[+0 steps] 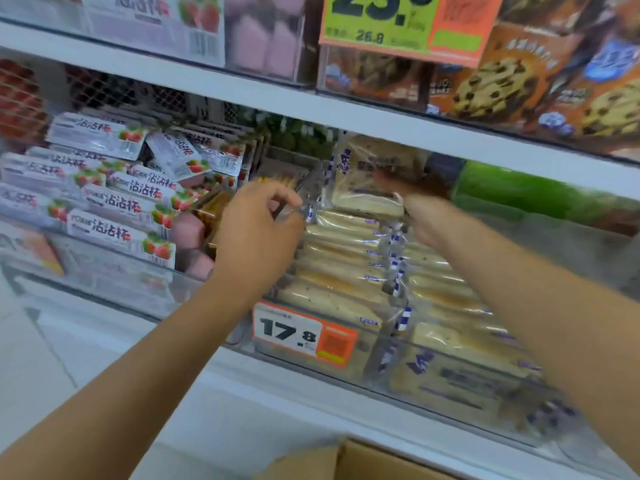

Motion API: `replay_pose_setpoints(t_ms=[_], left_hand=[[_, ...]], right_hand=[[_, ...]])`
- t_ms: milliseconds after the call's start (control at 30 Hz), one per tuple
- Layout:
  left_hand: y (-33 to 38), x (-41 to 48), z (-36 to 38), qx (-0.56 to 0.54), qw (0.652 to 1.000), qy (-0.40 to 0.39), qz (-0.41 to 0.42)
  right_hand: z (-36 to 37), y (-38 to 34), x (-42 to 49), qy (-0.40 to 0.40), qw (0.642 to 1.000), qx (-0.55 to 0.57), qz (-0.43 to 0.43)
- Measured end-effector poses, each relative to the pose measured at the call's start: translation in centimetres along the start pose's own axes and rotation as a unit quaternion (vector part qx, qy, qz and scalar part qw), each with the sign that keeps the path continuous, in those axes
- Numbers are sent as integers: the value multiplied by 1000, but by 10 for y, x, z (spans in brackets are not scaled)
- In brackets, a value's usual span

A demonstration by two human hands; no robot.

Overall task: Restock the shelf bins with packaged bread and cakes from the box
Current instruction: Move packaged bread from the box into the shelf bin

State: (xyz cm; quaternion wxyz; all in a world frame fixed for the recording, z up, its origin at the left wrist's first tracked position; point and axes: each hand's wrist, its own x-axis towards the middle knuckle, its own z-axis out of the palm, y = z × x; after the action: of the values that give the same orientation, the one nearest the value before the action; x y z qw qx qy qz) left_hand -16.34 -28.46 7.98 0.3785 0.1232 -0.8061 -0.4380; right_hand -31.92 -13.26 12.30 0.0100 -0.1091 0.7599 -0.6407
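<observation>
Closest of all, a cardboard box (349,459) pokes in at the bottom edge, its flap up, and I can't see what is in it. Both bare forearms reach over it to the middle shelf. The clear bin (377,375) there carries an orange price tag (304,336) on its front wall and holds two rows of bread packs (346,258), pale slices in clear wrap with blue-and-white ends, lying flat and overlapping towards the back.

At the rear of that bin one bread pack (374,168) stands tilted up above the rows. The left hand (256,233) has its fingers curled, thumb and forefinger pinching the crinkled wrapper end on that pack's left side. The right hand (415,216) lies against the pack's face and lower edge, but blur hides whether its fingers close round it.

Just left, a neighbouring bin (104,271) is piled with white strawberry-printed packs (114,209) and a few pink cakes (188,230). On the shelf above stand cookie boxes (502,81).
</observation>
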Motion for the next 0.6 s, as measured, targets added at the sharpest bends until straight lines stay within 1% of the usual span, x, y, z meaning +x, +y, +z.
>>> replay_pose_setpoints(t_ms=[100, 133, 233, 267, 367, 500, 600], left_hand=[[1, 1, -5, -69, 997, -18, -11], [1, 1, -5, -79, 997, -23, -13], [2, 0, -7, -87, 996, -31, -16], [0, 0, -7, -86, 996, -33, -14], [-1, 0, -8, -82, 996, -38, -12], [-1, 0, -7, -84, 996, -39, -15], [-1, -1, -8, -83, 996, -44, -12]], right_hand=[[19, 10, 14, 38, 998, -50, -31], [22, 12, 18, 42, 997, -63, -33], [20, 14, 21, 86, 988, -117, -50], [18, 14, 20, 90, 988, -115, -58], [15, 14, 13, 41, 993, -89, -61], [5, 1, 22, 45, 991, -84, -90], [0, 2, 31, -8, 996, -66, -56]])
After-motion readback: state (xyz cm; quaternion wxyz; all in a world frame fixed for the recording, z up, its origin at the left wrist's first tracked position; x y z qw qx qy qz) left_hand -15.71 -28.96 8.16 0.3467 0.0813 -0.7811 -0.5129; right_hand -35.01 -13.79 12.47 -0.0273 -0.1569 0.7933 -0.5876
